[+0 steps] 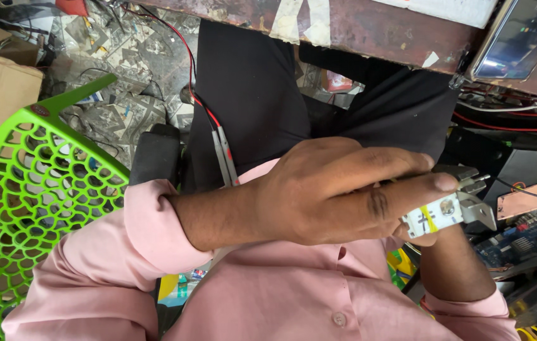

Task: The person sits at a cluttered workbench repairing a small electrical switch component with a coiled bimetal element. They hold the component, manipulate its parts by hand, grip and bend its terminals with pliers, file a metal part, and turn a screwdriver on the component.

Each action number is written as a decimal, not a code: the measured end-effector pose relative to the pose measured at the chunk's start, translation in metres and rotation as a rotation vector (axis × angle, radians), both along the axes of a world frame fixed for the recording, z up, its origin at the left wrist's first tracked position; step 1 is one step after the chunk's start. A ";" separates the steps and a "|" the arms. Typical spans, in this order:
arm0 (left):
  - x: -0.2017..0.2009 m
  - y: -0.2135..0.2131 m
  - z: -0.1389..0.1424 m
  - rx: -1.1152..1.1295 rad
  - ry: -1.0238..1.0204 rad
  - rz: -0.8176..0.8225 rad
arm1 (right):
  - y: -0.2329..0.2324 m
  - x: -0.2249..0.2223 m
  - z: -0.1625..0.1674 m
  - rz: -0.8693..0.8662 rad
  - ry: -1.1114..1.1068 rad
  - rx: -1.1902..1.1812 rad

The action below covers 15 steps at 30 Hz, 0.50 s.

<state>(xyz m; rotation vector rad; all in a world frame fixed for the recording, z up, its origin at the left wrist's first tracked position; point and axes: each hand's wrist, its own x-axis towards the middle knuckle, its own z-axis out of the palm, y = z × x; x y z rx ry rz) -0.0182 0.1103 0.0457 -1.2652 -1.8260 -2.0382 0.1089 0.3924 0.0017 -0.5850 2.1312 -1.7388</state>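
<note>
The small white electrical part (448, 213), with its yellow stripe and grey metal brackets, is held in front of the pink shirt (294, 290), pinched at its near end by the left hand (338, 196), whose fingers are closed on it; the right hand (429, 239) sits beneath, mostly hidden, so its grip cannot be determined. Judged from this hold, keep the fingers clear of the metal terminals and steady the body from below. The brown cardboard box (3, 95) at left is the only container seen; its contents are not visible.
</note>
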 end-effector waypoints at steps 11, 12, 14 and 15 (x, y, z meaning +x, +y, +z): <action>-0.006 -0.003 0.003 -0.085 0.011 0.060 | 0.011 0.012 -0.004 -0.007 0.027 0.061; -0.007 -0.003 0.004 -0.077 -0.006 0.047 | 0.014 0.015 -0.005 -0.014 -0.070 0.045; -0.007 -0.002 0.004 -0.058 -0.066 0.001 | 0.018 0.020 -0.002 -0.033 -0.261 0.016; -0.008 -0.001 0.005 -0.051 -0.098 -0.020 | 0.019 0.021 0.001 -0.098 -0.310 0.022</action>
